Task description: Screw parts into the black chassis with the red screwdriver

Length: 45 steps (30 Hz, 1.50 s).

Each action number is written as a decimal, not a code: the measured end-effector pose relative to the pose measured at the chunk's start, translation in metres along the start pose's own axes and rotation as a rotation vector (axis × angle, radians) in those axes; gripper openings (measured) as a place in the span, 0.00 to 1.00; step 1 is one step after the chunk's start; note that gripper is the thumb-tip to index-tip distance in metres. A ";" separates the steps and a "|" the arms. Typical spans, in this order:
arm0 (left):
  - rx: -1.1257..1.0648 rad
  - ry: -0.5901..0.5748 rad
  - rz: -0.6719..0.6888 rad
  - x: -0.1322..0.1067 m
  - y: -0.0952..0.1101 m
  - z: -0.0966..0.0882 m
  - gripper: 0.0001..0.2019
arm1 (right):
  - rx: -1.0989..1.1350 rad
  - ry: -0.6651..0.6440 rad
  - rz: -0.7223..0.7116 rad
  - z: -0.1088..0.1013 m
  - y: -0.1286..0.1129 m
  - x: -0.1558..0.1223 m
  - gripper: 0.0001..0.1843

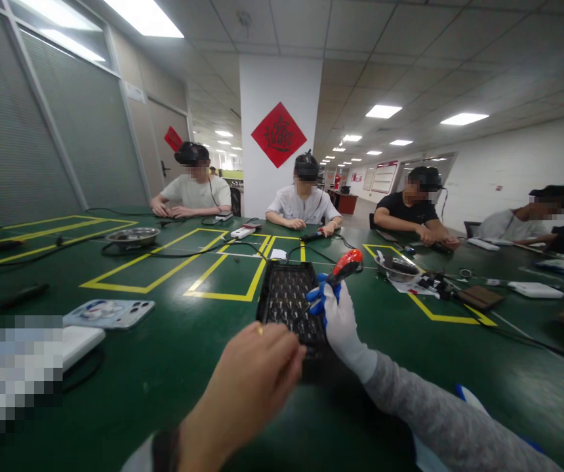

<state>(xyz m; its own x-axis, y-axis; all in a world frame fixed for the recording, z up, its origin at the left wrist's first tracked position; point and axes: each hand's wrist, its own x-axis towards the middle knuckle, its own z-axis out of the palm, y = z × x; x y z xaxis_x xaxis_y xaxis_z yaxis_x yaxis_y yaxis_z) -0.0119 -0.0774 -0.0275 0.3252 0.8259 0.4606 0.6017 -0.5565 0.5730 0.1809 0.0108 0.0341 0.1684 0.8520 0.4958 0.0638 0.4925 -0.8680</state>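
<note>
A shallow black tray [289,278] lies on the green table in front of me, with many small shiny pieces set out in it. My right hand [341,314], in a white glove with blue fingertips, is closed around a red-and-black-handled tool [347,263] over the tray's right side. The tool's handle points up; its working end is hidden by my fingers. My left hand [257,360] is bare, with a ring on one finger. Its fingers are curled together at the near left edge of the tray, and what they hold, if anything, is hidden.
Yellow tape [220,296] marks the green table. On the left lie a phone [109,313], a white device [82,344] and a metal bowl [132,237]. Another bowl [397,267], cables and a brown wallet-like item [479,297] lie right. Several people sit around the table.
</note>
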 end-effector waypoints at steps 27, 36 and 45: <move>-0.230 -0.435 0.100 0.125 -0.014 -0.009 0.10 | -0.068 -0.126 -0.030 0.001 -0.005 -0.007 0.16; -0.295 -0.467 0.126 0.127 -0.014 -0.011 0.12 | -0.067 -0.169 -0.019 0.000 -0.001 -0.006 0.16; -0.240 -0.493 0.186 0.126 -0.012 -0.013 0.27 | -0.095 -0.147 -0.023 -0.001 0.000 -0.005 0.14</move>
<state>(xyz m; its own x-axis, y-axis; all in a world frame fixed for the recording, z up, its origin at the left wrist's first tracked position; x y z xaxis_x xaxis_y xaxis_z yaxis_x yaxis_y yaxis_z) 0.0131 0.0323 0.0325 0.7458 0.6250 0.2305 0.3388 -0.6538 0.6766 0.1810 0.0066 0.0322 0.0205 0.8607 0.5087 0.1599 0.4994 -0.8515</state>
